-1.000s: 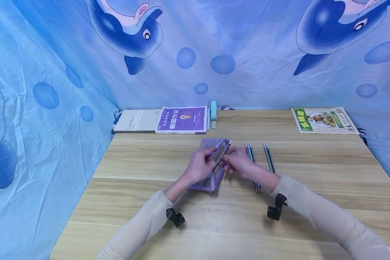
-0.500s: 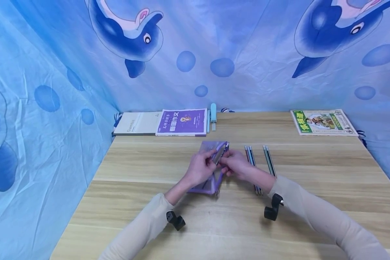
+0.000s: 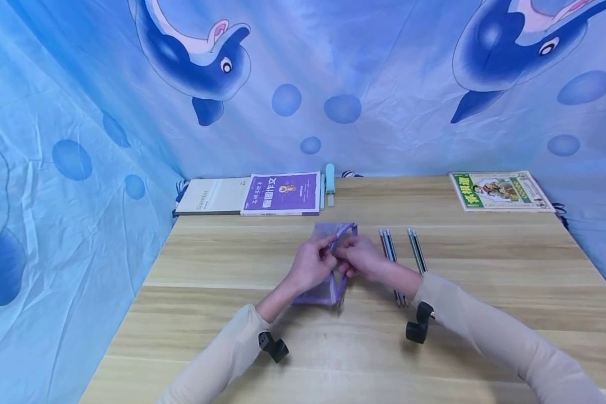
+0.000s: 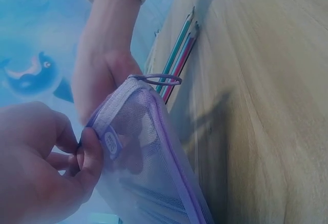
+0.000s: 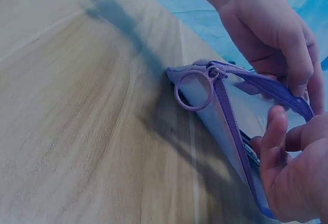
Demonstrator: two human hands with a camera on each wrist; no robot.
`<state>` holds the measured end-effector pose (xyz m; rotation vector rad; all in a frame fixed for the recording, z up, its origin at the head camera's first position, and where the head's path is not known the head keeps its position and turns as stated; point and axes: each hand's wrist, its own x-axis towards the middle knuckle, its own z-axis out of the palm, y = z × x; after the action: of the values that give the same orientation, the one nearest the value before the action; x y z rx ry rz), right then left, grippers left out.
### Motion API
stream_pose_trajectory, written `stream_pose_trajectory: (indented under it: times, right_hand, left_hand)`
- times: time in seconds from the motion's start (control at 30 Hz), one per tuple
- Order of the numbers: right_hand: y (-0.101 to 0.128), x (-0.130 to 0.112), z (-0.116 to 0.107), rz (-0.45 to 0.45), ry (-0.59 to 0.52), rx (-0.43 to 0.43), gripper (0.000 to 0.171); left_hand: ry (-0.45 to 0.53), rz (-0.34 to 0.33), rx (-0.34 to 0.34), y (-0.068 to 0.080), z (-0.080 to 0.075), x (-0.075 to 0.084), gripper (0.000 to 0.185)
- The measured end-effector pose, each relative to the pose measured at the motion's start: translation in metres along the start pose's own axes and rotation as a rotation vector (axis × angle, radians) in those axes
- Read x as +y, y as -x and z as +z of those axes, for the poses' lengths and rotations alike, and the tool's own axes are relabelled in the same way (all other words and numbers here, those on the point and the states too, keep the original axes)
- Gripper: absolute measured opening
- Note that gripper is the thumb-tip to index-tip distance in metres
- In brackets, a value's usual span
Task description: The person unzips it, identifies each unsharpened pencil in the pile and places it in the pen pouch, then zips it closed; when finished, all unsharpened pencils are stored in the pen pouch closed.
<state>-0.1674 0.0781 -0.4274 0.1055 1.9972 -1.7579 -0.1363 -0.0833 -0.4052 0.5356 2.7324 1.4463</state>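
Observation:
A purple mesh pencil pouch [image 3: 323, 289] lies mid-table, its far end lifted between both hands. My left hand [image 3: 327, 248] pinches the pouch's open edge [image 4: 110, 142] by a small label. My right hand [image 3: 341, 256] curls its fingers [image 5: 277, 131] round the opposite zipper edge, at the mouth of the pouch. The zipper's ring pull [image 5: 193, 89] hangs at the pouch's near end. Dark pencil shapes show through the mesh [image 5: 247, 149]. Loose pencils [image 3: 390, 249] lie on the table just right of my right hand, with a second group [image 3: 416, 249] beyond them.
Along the back edge lie a white notebook [image 3: 209, 196], a purple book [image 3: 283, 193], a light-blue tool [image 3: 330, 177] and, far right, a green magazine [image 3: 500, 191]. Blue dolphin cloth [image 3: 81, 140] hangs behind and on both sides of the wooden table [image 3: 485, 336].
The pencil that stuck out of the pouch's far end in my right hand has slid inside and no longer shows. Both hands have drawn together at the opening.

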Motion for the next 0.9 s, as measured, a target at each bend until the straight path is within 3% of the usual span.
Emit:
stream_pose_trajectory:
  times: [0.2,0.43,0.63,0.9]
  right_hand:
    - [0.009,0.000,-0.019,-0.051,0.073,0.007,0.021]
    - [0.022,-0.011,-0.086,-0.129,0.315,0.004,0.031]
    - [0.035,-0.007,-0.136,-0.107,0.506,0.021,0.024]
    - [0.042,0.008,-0.160,-0.074,0.540,0.012,0.022]
  left_hand:
    - [0.018,0.042,0.000,0.001,-0.001,-0.005,0.051]
    - [-0.011,0.108,0.024,-0.003,-0.005,-0.008,0.048]
    - [-0.044,0.114,0.035,-0.005,-0.006,-0.008,0.049]
    - [-0.053,0.099,0.032,-0.005,-0.002,-0.010,0.049]
